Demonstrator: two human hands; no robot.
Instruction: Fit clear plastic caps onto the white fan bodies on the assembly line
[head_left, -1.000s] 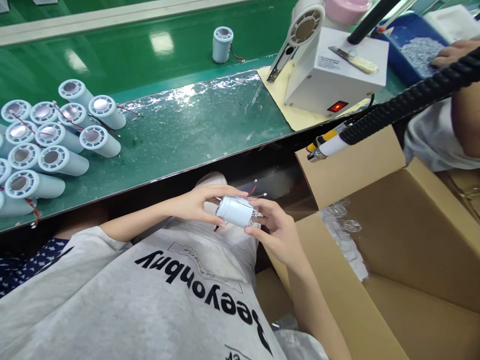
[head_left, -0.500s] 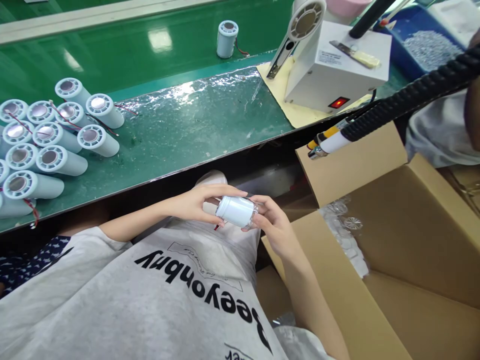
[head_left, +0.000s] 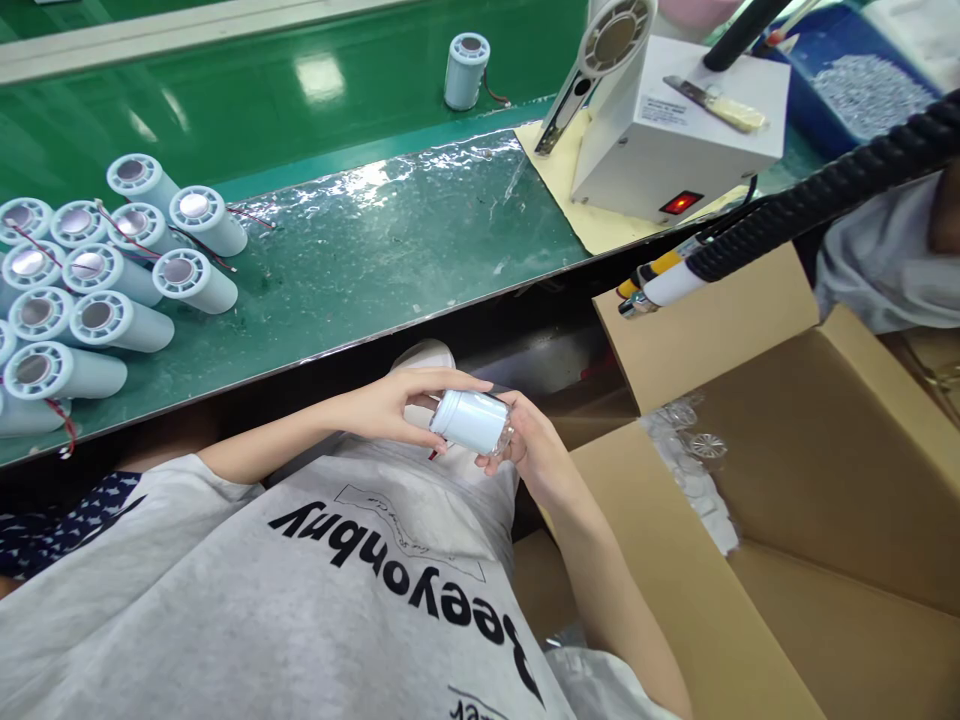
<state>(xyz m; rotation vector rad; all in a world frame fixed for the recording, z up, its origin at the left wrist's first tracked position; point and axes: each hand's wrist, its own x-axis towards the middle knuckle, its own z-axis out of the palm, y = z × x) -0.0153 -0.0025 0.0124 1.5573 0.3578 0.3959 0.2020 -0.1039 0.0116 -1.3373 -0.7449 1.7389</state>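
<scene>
A pale blue cylinder [head_left: 472, 421] is held on its side over the lap, between the left hand [head_left: 409, 405] and the right hand [head_left: 529, 440]. Its near-left end is gripped between the thumb and fingers of the left hand; its other end, where clear plastic is seen, is grasped by the fingers of the right hand. Similar cylinders [head_left: 124, 320] are grouped on the left part of the green table [head_left: 360, 260], some with thin wires attached. Another upright cylinder [head_left: 466, 75] is seen beyond the table's raised edge. A white box [head_left: 675, 140] with a lit red switch is set on a yellow sheet [head_left: 551, 185]. Clear plastic pieces [head_left: 694, 470] are contained in an open carton [head_left: 840, 450] at the right.
</scene>
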